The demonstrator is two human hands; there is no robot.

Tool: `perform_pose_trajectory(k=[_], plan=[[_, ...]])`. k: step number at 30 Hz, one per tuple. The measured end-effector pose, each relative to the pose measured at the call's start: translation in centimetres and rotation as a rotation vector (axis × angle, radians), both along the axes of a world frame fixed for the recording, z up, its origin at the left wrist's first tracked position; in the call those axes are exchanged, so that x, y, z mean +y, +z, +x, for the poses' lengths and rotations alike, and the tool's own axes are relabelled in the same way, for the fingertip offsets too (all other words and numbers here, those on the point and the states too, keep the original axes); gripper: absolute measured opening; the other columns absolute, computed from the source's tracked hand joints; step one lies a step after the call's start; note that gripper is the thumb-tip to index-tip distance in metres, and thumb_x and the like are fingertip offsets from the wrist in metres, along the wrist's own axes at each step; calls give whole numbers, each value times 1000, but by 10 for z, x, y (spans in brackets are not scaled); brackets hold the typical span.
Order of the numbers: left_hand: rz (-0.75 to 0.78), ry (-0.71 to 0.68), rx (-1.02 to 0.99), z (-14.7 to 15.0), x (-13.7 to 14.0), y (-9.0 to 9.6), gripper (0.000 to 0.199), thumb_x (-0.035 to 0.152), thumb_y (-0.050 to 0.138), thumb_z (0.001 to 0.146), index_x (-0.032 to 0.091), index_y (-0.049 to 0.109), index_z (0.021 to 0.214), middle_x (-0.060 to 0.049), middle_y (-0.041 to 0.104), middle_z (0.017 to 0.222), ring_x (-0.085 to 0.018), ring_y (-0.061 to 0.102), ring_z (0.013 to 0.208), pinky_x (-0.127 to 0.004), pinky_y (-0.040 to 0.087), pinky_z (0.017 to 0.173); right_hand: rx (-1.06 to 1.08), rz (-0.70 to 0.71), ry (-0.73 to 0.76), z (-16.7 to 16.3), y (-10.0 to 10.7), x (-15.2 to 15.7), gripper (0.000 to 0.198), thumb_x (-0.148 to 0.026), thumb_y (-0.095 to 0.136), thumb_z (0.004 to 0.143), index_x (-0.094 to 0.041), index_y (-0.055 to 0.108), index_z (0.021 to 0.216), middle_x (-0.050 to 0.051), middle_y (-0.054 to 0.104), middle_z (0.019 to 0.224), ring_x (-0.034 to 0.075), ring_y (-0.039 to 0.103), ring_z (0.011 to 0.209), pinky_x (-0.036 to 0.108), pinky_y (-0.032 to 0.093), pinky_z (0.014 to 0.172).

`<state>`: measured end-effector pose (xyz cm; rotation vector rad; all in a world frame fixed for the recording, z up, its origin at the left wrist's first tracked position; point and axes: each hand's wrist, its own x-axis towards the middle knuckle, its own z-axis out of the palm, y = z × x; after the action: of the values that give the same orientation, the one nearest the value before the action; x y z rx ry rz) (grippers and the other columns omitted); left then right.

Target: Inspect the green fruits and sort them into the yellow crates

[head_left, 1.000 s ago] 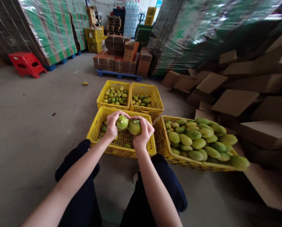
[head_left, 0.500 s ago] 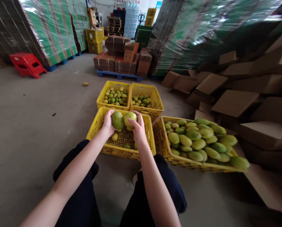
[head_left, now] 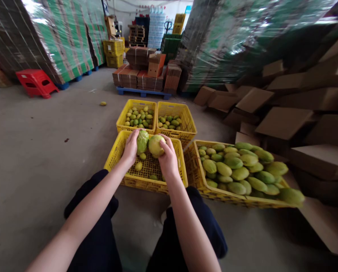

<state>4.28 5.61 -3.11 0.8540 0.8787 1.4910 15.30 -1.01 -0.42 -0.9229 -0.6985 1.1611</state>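
Observation:
My left hand (head_left: 131, 149) is closed around a green, lumpy papaya (head_left: 142, 141). A paler yellow-green papaya (head_left: 155, 146) is gripped in my right hand (head_left: 169, 157), right beside the first one. Both hands hold the fruit above a yellow plastic crate (head_left: 112, 157). On its slatted bottom lie a few fruits, among them a small yellow one (head_left: 138, 166); my right forearm hides part of that crate. To the right, a second yellow crate (head_left: 196, 166) is heaped with long yellow-green papayas (head_left: 233, 163).
Two more yellow crates (head_left: 119, 122) with smaller fruit adjoin the far side. One fruit (head_left: 103, 103) lies on the floor. A red stool (head_left: 37, 83) stands left, and flattened cartons on a blue pallet (head_left: 143, 93) lie ahead. Loose cardboard boxes (head_left: 284, 122) pile up at right.
The papaya in my left hand has been turned, now showing a lumpier side. My right hand has shifted its grip and the paler papaya sits slightly lower.

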Motion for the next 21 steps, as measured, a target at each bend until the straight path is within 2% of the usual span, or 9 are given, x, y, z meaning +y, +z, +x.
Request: perform_pose_trajectory(k=[6,11,15,21], plan=[[13,1,108,3,-5,2,39,58,64,85,22,71,97,-9,72,117,-27,60,125,-39,46,106,-11,-11,-10,7,3,-2,39,-46,72,68,-27,64,101,0,69,96,21,63,87,30,50,66],[171,-126,338,0,-10,10,40,52,77,75,24,66,102,-5,71,107,-24,65,105,-35,50,94,-26,-8,-27,11,7,-4,39,-45,72,67,-26,65,101,1,71,100,24,65,93,34,53,73],[188,-170,308,-3,-15,17,39,43,81,73,24,66,103,-3,70,103,-21,64,97,-30,49,90,7,-17,-25,13,8,-5,38,-43,73,66,-25,65,98,-1,71,96,23,65,90,33,52,74],[145,-268,237,-9,-22,30,35,25,85,68,23,71,100,-2,69,100,-21,62,100,-28,45,93,43,-7,-60,15,7,-4,31,-40,73,64,-24,69,90,-1,70,86,21,63,85,30,47,69]])
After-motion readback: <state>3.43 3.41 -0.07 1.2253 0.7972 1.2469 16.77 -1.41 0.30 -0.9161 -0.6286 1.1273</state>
